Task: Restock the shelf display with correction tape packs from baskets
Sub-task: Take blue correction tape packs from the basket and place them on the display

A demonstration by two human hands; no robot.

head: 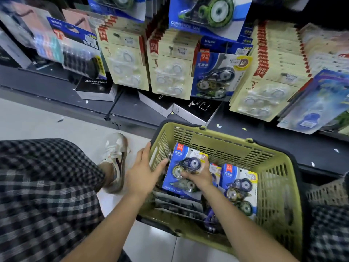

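Observation:
An olive-green plastic basket (279, 178) stands on the floor in front of the shelf and holds several blue correction tape packs. My right hand (198, 173) grips the top one, a blue pack (182, 167), fingers curled over its blister. My left hand (145, 171) reaches over the basket's left rim with straight fingers, its fingertips touching the pack's left edge. Another blue pack (239, 188) stands upright to the right in the basket. On the shelf above, a matching blue pack (217, 76) hangs among cream three-piece packs (170, 69).
Black-and-white alarm clock boxes (98, 89) lie on the bottom shelf (264, 140) under the hanging packs. A large blue correction tape pack (207, 14) hangs at the top. My checked-trousered knee (43, 186) and shoe (115, 159) are at the left on the pale floor.

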